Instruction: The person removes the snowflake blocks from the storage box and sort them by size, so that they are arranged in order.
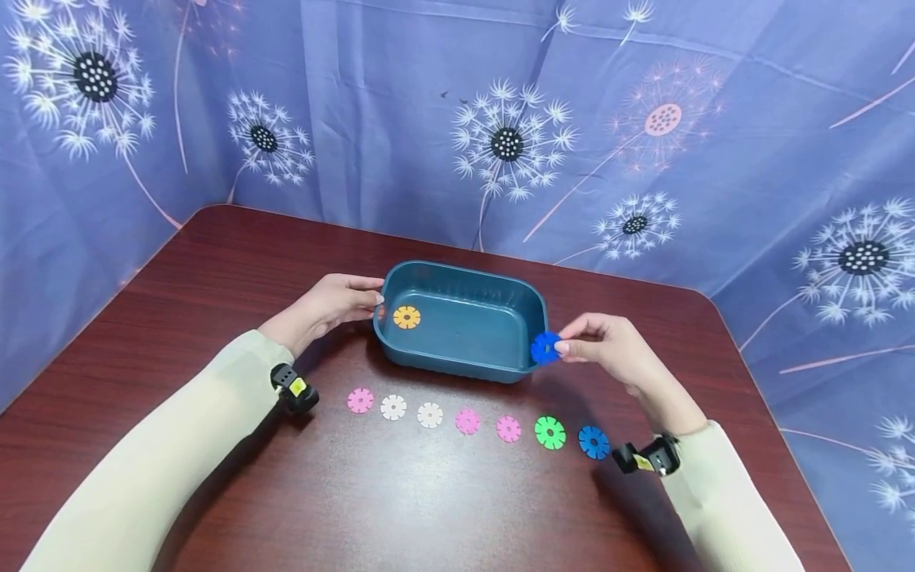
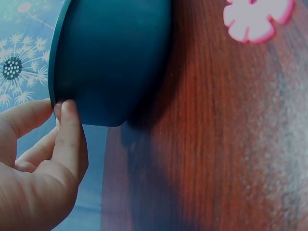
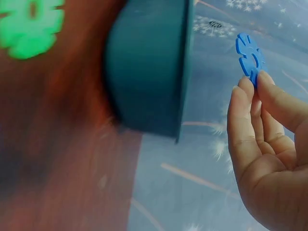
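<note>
My left hand [image 1: 332,304] pinches the left rim of a teal plastic basin [image 1: 457,361]; the left wrist view shows thumb and fingers at the rim of the basin [image 2: 110,57]. Inside the basin, near its left end, lies an orange notched disc [image 1: 407,318]. Between thumb and fingertips my right hand [image 1: 608,345] holds a blue notched disc [image 1: 543,348] at the basin's right front corner. In the right wrist view that blue disc [image 3: 249,55] is tilted, above the level of the rim and apart from the basin [image 3: 149,67].
In front of the basin, a row of notched discs lies on the dark red wooden table [image 1: 236,262]: pink [image 1: 360,400], white [image 1: 393,407], white [image 1: 430,415], pink [image 1: 468,422], pink [image 1: 509,429], green [image 1: 550,433] and blue [image 1: 594,442]. A dandelion-print curtain [image 1: 400,119] hangs behind.
</note>
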The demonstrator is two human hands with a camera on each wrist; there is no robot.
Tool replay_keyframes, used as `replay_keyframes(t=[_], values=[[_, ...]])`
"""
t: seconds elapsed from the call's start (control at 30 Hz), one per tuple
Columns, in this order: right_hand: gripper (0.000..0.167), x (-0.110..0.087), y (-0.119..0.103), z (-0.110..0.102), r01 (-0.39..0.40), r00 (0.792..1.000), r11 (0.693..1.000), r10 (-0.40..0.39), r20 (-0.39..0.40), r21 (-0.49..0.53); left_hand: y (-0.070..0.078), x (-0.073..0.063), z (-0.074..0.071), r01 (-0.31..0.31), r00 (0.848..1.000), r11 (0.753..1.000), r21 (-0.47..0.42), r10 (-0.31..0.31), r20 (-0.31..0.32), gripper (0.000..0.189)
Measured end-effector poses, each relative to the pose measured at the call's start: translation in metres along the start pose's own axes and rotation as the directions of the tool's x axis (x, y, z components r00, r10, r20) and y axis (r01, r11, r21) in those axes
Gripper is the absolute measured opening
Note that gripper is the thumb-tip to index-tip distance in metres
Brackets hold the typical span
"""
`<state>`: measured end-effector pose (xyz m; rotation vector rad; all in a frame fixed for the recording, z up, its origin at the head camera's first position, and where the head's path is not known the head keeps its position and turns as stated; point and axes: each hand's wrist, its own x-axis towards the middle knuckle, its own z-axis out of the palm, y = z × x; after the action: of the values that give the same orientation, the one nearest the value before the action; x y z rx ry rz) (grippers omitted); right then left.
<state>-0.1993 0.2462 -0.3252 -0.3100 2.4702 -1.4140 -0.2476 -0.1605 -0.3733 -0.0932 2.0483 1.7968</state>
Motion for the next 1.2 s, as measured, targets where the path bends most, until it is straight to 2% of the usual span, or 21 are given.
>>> replay_keyframes(t=[0.13, 0.33, 0.63, 0.8, 0.97, 1.2], values=[[0.025, -0.019, 0.018, -0.009, -0.047, 0.999, 0.999, 0.047, 0.023, -0.017, 0.0, 0.0, 0.0, 0.004, 1.0, 1.0, -0.005, -0.004, 0.001, 0.053], [0.018, -0.042, 0.052, -0.02, -0.103, 0.993, 0.995, 0.102, 0.058, 0.009, 0.001, 0.0, -0.001, 0.008, 1.0, 1.0, -0.001, -0.008, 0.001, 0.054], [0.033, -0.065, 0.083, -0.033, -0.186, 0.975, 0.982, 0.19, 0.115, -0.041, 0.0, 0.0, -0.002, -0.004, 1.0, 1.0, -0.009, 0.004, -0.003, 0.053], [0.035, -0.076, 0.098, -0.048, -0.244, 0.953, 0.967, 0.254, 0.166, -0.079, 0.0, 0.001, -0.001, 0.003, 1.0, 1.0, -0.004, -0.003, -0.002, 0.054], [0.035, -0.084, 0.111, -0.062, -0.297, 0.934, 0.951, 0.308, 0.183, -0.085, -0.001, 0.002, -0.001, 0.003, 1.0, 1.0, -0.005, -0.003, -0.002, 0.053], [0.04, -0.087, 0.122, -0.07, -0.324, 0.922, 0.944, 0.331, 0.201, -0.068, -0.001, 0.001, -0.001, 0.0, 1.0, 1.0, -0.008, 0.0, -0.003, 0.053]])
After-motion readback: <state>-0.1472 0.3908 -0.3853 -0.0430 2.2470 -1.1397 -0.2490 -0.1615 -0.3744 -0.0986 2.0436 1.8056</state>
